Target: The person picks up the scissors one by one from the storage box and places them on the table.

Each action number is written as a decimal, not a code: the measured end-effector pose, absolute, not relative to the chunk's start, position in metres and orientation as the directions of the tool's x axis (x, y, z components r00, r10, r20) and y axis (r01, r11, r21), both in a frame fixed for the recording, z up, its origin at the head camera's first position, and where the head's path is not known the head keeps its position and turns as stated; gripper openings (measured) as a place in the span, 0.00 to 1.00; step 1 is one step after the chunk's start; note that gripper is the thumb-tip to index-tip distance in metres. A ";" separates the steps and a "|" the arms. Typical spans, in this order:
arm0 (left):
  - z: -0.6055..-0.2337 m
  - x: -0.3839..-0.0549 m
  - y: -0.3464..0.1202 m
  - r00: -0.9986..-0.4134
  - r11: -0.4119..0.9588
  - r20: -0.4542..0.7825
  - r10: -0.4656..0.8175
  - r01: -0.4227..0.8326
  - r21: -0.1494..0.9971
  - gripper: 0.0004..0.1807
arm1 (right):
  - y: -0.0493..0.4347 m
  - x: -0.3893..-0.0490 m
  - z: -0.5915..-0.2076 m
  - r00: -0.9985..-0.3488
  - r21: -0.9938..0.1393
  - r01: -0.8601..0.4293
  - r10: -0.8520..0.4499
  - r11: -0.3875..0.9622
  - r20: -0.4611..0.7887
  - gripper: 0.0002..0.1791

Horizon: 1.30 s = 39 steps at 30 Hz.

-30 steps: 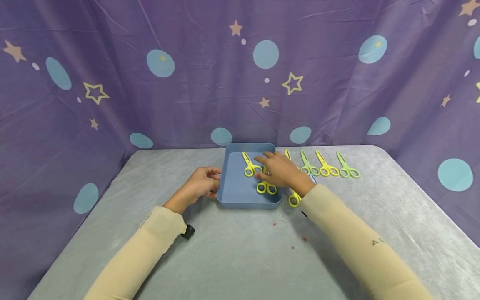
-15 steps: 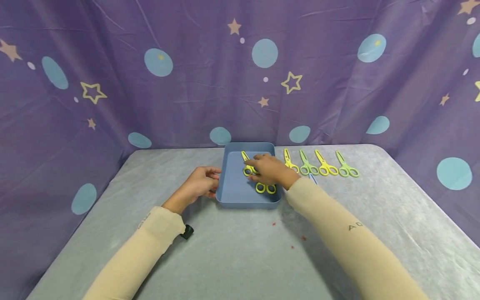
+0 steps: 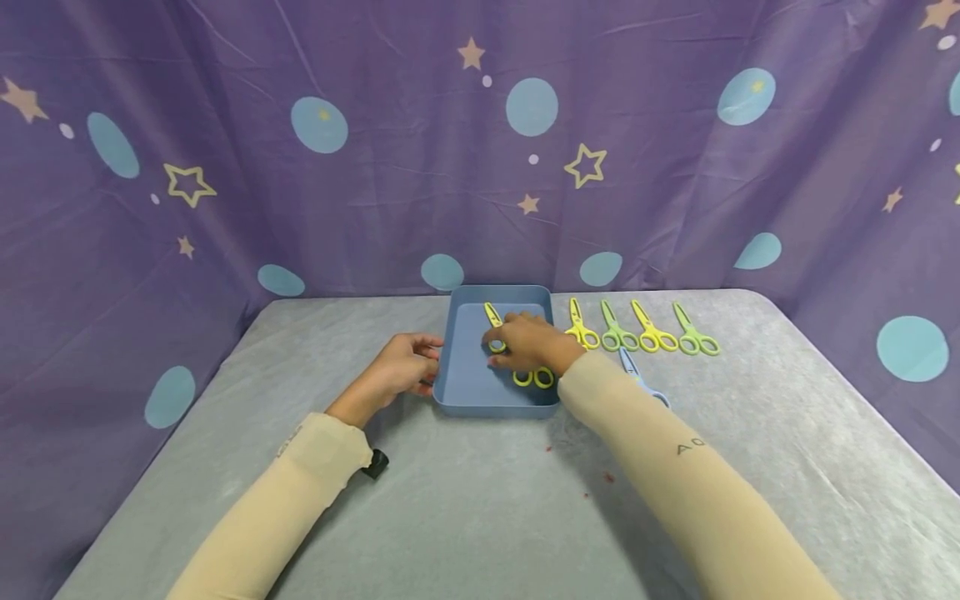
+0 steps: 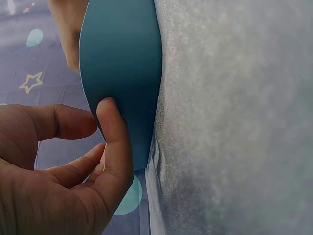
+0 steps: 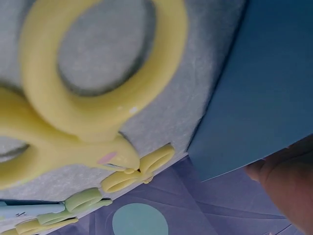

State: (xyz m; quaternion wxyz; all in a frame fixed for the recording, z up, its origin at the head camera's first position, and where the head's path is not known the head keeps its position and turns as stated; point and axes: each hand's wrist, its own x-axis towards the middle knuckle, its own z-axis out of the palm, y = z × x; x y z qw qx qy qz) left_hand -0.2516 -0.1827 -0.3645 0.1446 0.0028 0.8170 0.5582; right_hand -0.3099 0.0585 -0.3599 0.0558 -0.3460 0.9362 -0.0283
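A shallow blue tray [image 3: 495, 412] stands on the table. My left hand [image 3: 397, 367] touches its left side; in the left wrist view one finger presses the outer wall and another meets the rim. Over the tray hovers my right hand [image 3: 528, 343], palm down, with thumb and fingertips apart near the handles of yellow scissors [image 3: 492, 314] lying inside. A second pair of yellow scissors [image 3: 543, 387] lies in the tray, its blades hidden beneath that hand. In the right wrist view, the tray wall [image 5: 264, 88] hides the right fingertips.
Right of the tray runs a row of yellow and green scissors [image 3: 617, 333]. Blue scissors [image 3: 632, 367] lie nearer, partly behind the right sleeve. Large yellow scissors [image 5: 78, 117] fill the right wrist view's left side. A purple curtain [image 3: 375, 183] hangs behind the table [image 3: 480, 500].
My right hand has shifted left over the tray, from the nearer scissors toward the other pair. The blue scissors show more beside the sleeve. My left hand stays against the tray.
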 end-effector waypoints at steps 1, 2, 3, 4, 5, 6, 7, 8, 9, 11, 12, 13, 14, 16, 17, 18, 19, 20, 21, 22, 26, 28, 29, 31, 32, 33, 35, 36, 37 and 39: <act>-0.364 -0.251 -0.182 -0.958 0.378 -0.234 0.166 -0.157 0.912 0.29 | 0.058 -0.310 -0.359 -0.762 -0.095 -0.634 -0.641 0.768 -0.093 0.24; -0.363 -0.251 -0.182 -0.958 0.378 -0.233 0.165 -0.157 0.912 0.29 | 0.057 -0.309 -0.358 -0.769 -0.098 -0.624 -0.632 0.775 -0.100 0.24; -0.363 -0.251 -0.182 -0.958 0.378 -0.233 0.164 -0.157 0.912 0.29 | 0.056 -0.309 -0.358 -0.775 -0.100 -0.616 -0.624 0.781 -0.105 0.23; -0.363 -0.251 -0.181 -0.959 0.378 -0.234 0.162 -0.159 0.912 0.30 | 0.055 -0.310 -0.358 -0.779 -0.102 -0.609 -0.617 0.787 -0.109 0.23; -0.363 -0.251 -0.181 -0.959 0.378 -0.235 0.160 -0.161 0.912 0.30 | 0.054 -0.310 -0.357 -0.783 -0.104 -0.603 -0.611 0.791 -0.111 0.22; -0.362 -0.250 -0.181 -0.959 0.377 -0.237 0.156 -0.164 0.911 0.29 | 0.053 -0.310 -0.357 -0.786 -0.107 -0.598 -0.607 0.794 -0.114 0.22; -0.362 -0.251 -0.181 -0.959 0.377 -0.238 0.154 -0.165 0.911 0.30 | 0.052 -0.309 -0.357 -0.788 -0.108 -0.594 -0.604 0.797 -0.118 0.21; -0.362 -0.251 -0.181 -0.959 0.378 -0.238 0.152 -0.166 0.911 0.30 | 0.051 -0.309 -0.357 -0.790 -0.113 -0.591 -0.602 0.799 -0.120 0.21; -0.363 -0.251 -0.181 -0.960 0.378 -0.238 0.150 -0.167 0.911 0.30 | 0.051 -0.310 -0.356 -0.791 -0.122 -0.588 -0.600 0.799 -0.120 0.20; -0.363 -0.252 -0.180 -0.960 0.379 -0.237 0.148 -0.166 0.910 0.30 | 0.050 -0.310 -0.356 -0.795 -0.146 -0.579 -0.595 0.802 -0.120 0.20; -0.363 -0.252 -0.180 -0.960 0.379 -0.236 0.148 -0.165 0.911 0.30 | 0.050 -0.310 -0.356 -0.797 -0.159 -0.573 -0.592 0.804 -0.119 0.19; -0.364 -0.252 -0.180 -0.961 0.379 -0.236 0.148 -0.165 0.911 0.30 | 0.049 -0.310 -0.356 -0.800 -0.172 -0.566 -0.588 0.806 -0.120 0.19; -0.363 -0.252 -0.180 -0.961 0.378 -0.236 0.147 -0.166 0.911 0.30 | 0.049 -0.310 -0.356 -0.804 -0.182 -0.559 -0.583 0.809 -0.120 0.19; -0.364 -0.253 -0.180 -0.961 0.376 -0.236 0.147 -0.166 0.912 0.30 | 0.047 -0.311 -0.356 -0.810 -0.195 -0.546 -0.572 0.815 -0.126 0.19; -0.364 -0.252 -0.180 -0.960 0.376 -0.237 0.147 -0.168 0.911 0.30 | 0.046 -0.311 -0.356 -0.812 -0.193 -0.541 -0.568 0.818 -0.131 0.19; -0.364 -0.253 -0.180 -0.960 0.376 -0.238 0.145 -0.169 0.911 0.30 | 0.045 -0.311 -0.356 -0.814 -0.187 -0.539 -0.565 0.821 -0.137 0.19; -0.364 -0.253 -0.180 -0.960 0.376 -0.239 0.143 -0.171 0.911 0.30 | 0.043 -0.311 -0.355 -0.813 -0.180 -0.539 -0.564 0.823 -0.142 0.20; -0.364 -0.253 -0.180 -0.960 0.377 -0.239 0.143 -0.171 0.910 0.30 | 0.042 -0.311 -0.355 -0.814 -0.171 -0.538 -0.561 0.826 -0.149 0.20; -0.364 -0.253 -0.180 -0.960 0.380 -0.240 0.142 -0.171 0.909 0.30 | 0.041 -0.311 -0.354 -0.815 -0.166 -0.535 -0.558 0.828 -0.155 0.20; -0.364 -0.252 -0.180 -0.961 0.382 -0.240 0.141 -0.171 0.908 0.30 | 0.039 -0.312 -0.354 -0.818 -0.165 -0.529 -0.552 0.832 -0.162 0.20; -0.362 -0.251 -0.180 -0.961 0.389 -0.240 0.139 -0.169 0.906 0.30 | 0.035 -0.311 -0.350 -0.829 -0.176 -0.493 -0.521 0.852 -0.201 0.21; -0.362 -0.251 -0.181 -0.961 0.389 -0.238 0.140 -0.168 0.906 0.30 | 0.033 -0.311 -0.348 -0.835 -0.186 -0.472 -0.505 0.862 -0.220 0.21; -0.362 -0.251 -0.181 -0.961 0.389 -0.238 0.141 -0.167 0.906 0.30 | 0.033 -0.311 -0.348 -0.836 -0.186 -0.465 -0.499 0.866 -0.230 0.21; -0.363 -0.251 -0.181 -0.961 0.385 -0.238 0.143 -0.167 0.908 0.30 | 0.032 -0.311 -0.347 -0.838 -0.186 -0.454 -0.488 0.871 -0.243 0.21; -0.363 -0.252 -0.181 -0.961 0.384 -0.236 0.144 -0.166 0.908 0.30 | 0.032 -0.311 -0.347 -0.838 -0.186 -0.452 -0.487 0.872 -0.244 0.22; -0.363 -0.252 -0.181 -0.961 0.383 -0.236 0.145 -0.165 0.909 0.30 | 0.032 -0.312 -0.347 -0.839 -0.187 -0.452 -0.487 0.872 -0.243 0.22; -0.364 -0.252 -0.181 -0.961 0.383 -0.236 0.147 -0.165 0.909 0.29 | 0.032 -0.312 -0.348 -0.840 -0.191 -0.452 -0.488 0.871 -0.238 0.21; -0.364 -0.252 -0.181 -0.961 0.382 -0.236 0.146 -0.165 0.909 0.29 | 0.033 -0.313 -0.348 -0.840 -0.194 -0.452 -0.489 0.870 -0.235 0.21; -0.365 -0.252 -0.181 -0.961 0.383 -0.236 0.147 -0.165 0.909 0.29 | 0.033 -0.314 -0.349 -0.841 -0.196 -0.453 -0.490 0.870 -0.231 0.21; -0.365 -0.252 -0.182 -0.960 0.384 -0.237 0.149 -0.164 0.909 0.29 | 0.033 -0.315 -0.350 -0.843 -0.205 -0.445 -0.485 0.872 -0.231 0.20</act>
